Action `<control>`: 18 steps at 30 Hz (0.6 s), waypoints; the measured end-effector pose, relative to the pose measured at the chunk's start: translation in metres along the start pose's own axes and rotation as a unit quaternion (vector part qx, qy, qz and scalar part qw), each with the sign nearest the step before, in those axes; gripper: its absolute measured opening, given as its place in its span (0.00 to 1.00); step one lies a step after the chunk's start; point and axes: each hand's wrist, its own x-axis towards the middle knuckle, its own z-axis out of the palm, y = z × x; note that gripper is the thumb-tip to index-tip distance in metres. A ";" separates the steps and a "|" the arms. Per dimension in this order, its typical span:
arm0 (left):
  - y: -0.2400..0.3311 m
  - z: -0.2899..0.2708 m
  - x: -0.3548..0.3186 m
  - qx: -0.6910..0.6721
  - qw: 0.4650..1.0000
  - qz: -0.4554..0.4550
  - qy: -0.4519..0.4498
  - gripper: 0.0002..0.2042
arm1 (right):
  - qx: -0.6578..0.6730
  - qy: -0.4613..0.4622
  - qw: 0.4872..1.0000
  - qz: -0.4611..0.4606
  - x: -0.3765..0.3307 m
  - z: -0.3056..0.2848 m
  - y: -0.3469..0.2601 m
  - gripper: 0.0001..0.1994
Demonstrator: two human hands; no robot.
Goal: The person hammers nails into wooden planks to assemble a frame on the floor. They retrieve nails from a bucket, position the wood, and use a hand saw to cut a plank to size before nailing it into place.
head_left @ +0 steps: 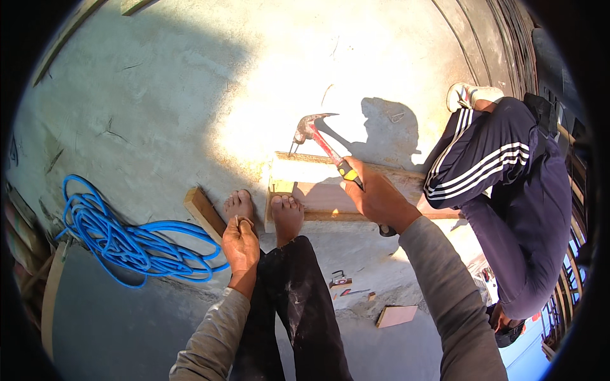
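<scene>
My right hand (378, 197) is closed round the black and yellow grip of a claw hammer (328, 147) with a red shaft. The hammer's head hangs just over the far left corner of a long wooden frame (298, 161) lying on the floor. A thin nail (292, 148) stands in the frame's edge there, close under the head. My left hand (240, 244) is closed in front of my feet; whatever its fingers hold is hidden. One bare foot (288, 216) rests on the frame's left end; the other stands beside it.
At the right a person (495, 165) in dark striped trousers crouches by the frame's far end. Coiled blue hose (127, 235) lies to the left, near a short wood block (204, 213). Behind my legs lie a small board (396, 315) and a small metal tool (340, 279).
</scene>
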 end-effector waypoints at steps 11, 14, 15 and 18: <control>0.107 -0.032 -0.115 -0.241 0.928 -0.271 -0.085 0.10 | -0.007 -0.004 0.997 0.071 0.002 0.007 -0.001 0.27; 0.107 -0.026 -0.138 -0.236 0.931 -0.277 -0.035 0.10 | 0.193 0.162 0.967 0.043 0.005 0.000 -0.012 0.25; 0.101 -0.024 -0.142 -0.220 0.923 -0.314 -0.004 0.10 | 0.258 0.216 0.942 0.001 0.009 0.003 -0.016 0.25; 0.077 -0.018 -0.148 -0.192 0.953 -0.235 0.016 0.11 | 0.175 0.225 0.955 -0.086 0.010 0.011 -0.011 0.25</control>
